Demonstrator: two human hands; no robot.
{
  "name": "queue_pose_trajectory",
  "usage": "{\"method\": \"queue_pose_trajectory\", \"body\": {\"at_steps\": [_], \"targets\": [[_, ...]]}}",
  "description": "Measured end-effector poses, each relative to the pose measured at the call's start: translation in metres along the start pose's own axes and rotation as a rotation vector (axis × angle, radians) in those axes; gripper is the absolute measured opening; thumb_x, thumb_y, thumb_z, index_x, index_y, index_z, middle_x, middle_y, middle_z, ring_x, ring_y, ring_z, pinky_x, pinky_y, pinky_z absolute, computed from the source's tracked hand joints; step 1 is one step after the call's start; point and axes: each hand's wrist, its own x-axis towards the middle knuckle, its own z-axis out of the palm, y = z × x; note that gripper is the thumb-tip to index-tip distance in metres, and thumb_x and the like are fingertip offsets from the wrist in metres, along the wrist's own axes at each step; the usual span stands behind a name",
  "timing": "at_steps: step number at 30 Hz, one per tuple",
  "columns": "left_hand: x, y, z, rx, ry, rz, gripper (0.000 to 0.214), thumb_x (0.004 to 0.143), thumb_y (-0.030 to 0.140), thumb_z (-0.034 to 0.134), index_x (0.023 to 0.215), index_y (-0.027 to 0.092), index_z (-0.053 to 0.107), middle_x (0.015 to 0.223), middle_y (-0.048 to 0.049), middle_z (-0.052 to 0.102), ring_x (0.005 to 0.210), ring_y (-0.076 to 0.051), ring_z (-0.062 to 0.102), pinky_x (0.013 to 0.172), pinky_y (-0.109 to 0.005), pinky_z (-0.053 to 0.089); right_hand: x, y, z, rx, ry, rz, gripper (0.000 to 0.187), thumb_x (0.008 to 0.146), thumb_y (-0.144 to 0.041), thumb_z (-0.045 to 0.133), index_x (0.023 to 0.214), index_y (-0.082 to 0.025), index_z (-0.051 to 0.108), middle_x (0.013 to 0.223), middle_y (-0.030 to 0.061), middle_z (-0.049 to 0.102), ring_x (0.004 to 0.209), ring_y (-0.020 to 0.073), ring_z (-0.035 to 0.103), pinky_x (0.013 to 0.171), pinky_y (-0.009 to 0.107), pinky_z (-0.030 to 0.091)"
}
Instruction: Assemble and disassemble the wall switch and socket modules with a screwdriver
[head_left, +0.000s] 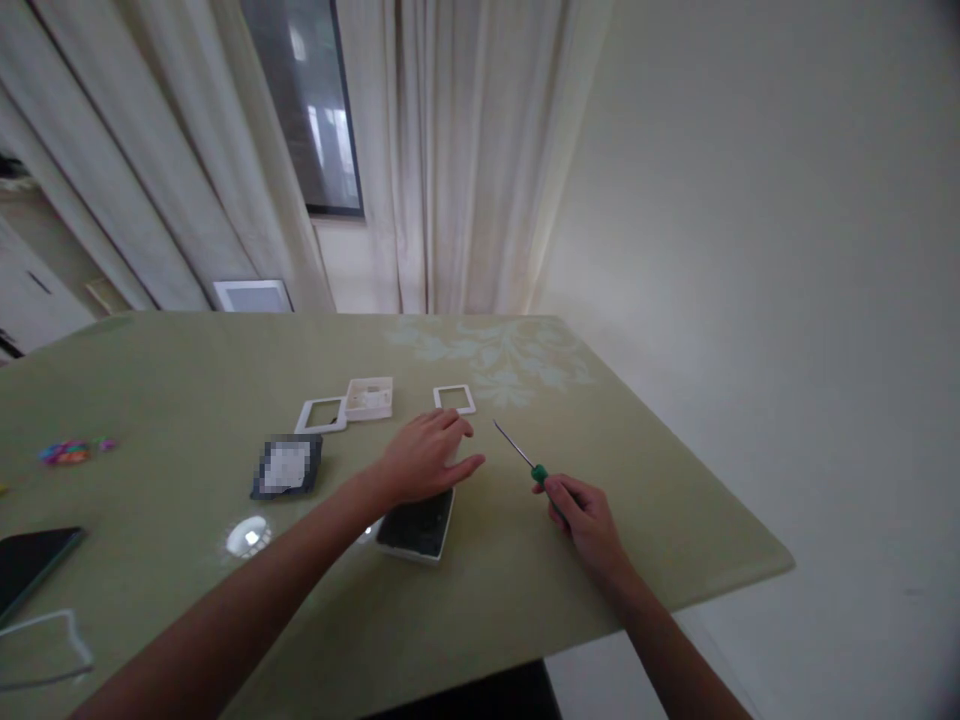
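My right hand (585, 515) is wrapped round the green handle of a screwdriver (538, 474). Its thin metal shaft points up and left, with the tip in the air above the table. My left hand (424, 455) is over the far end of a flat black rectangular piece with a white rim (416, 525). The thumb stretches to the right, apart from the fingers. A bit of something white shows between them; whether the hand touches it I cannot tell. Just beyond that hand lies a small white square frame (472, 400).
A shallow white box (370, 398) stands against a second white frame (300, 415) on the green table (517, 560). Nearer lies a dark pouch-like item with a blurred label (286, 466). Leftward are small colourful pieces (69, 452), a dark tablet-like slab (34, 560) and a bent white strip (73, 635).
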Motion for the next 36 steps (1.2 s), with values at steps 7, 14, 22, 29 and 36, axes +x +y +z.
{"method": "queue_pose_trajectory", "body": {"at_steps": [7, 14, 22, 29, 36], "targets": [[0.055, -0.013, 0.045, -0.012, -0.244, 0.043, 0.065, 0.092, 0.071, 0.081, 0.124, 0.016, 0.072, 0.126, -0.0192, 0.077, 0.121, -0.041, 0.073, 0.107, -0.052, 0.053, -0.004, -0.001, 0.001, 0.037, 0.043, 0.004, 0.069, 0.093, -0.081, 0.063, 0.091, -0.014, 0.082, 0.055, -0.0047, 0.046, 0.053, 0.0124, 0.038, 0.056, 0.029, 0.029], [0.036, -0.056, 0.033, -0.108, -0.404, 0.002, 0.087, 0.073, 0.065, 0.098, 0.143, 0.023, 0.068, 0.147, -0.0167, 0.072, 0.137, -0.041, 0.067, 0.116, -0.051, 0.051, -0.005, -0.001, 0.002, 0.06, 0.022, 0.026, 0.067, 0.093, -0.08, 0.066, 0.089, -0.015, 0.082, 0.056, -0.0042, 0.047, 0.053, 0.0125, 0.038, 0.055, 0.029, 0.027], [0.018, -0.083, 0.031, -0.216, -0.421, -0.069, 0.076, 0.083, 0.04, 0.093, 0.152, 0.022, 0.065, 0.159, -0.0172, 0.065, 0.149, -0.038, 0.06, 0.122, -0.049, 0.049, -0.003, -0.001, 0.003, 0.069, 0.025, 0.036, 0.068, 0.092, -0.08, 0.067, 0.091, -0.014, 0.083, 0.055, -0.0047, 0.046, 0.052, 0.0124, 0.036, 0.055, 0.029, 0.027], [0.029, -0.069, 0.041, -0.272, -0.39, -0.015, 0.051, 0.086, 0.033, 0.091, 0.135, 0.024, 0.078, 0.144, -0.0096, 0.076, 0.138, -0.031, 0.069, 0.122, -0.043, 0.05, -0.002, -0.002, 0.003, 0.055, 0.031, 0.02, 0.068, 0.092, -0.08, 0.065, 0.091, -0.014, 0.082, 0.056, -0.0044, 0.046, 0.053, 0.0124, 0.037, 0.055, 0.029, 0.027], [0.026, -0.072, 0.039, -0.211, -0.305, -0.102, 0.042, 0.098, 0.045, 0.082, 0.129, 0.017, 0.076, 0.141, -0.0156, 0.074, 0.133, -0.034, 0.069, 0.118, -0.058, 0.052, -0.001, -0.002, 0.003, -0.02, 0.02, -0.016, 0.064, 0.095, -0.076, 0.065, 0.093, -0.014, 0.083, 0.056, -0.0045, 0.047, 0.052, 0.013, 0.039, 0.054, 0.028, 0.029]]}}
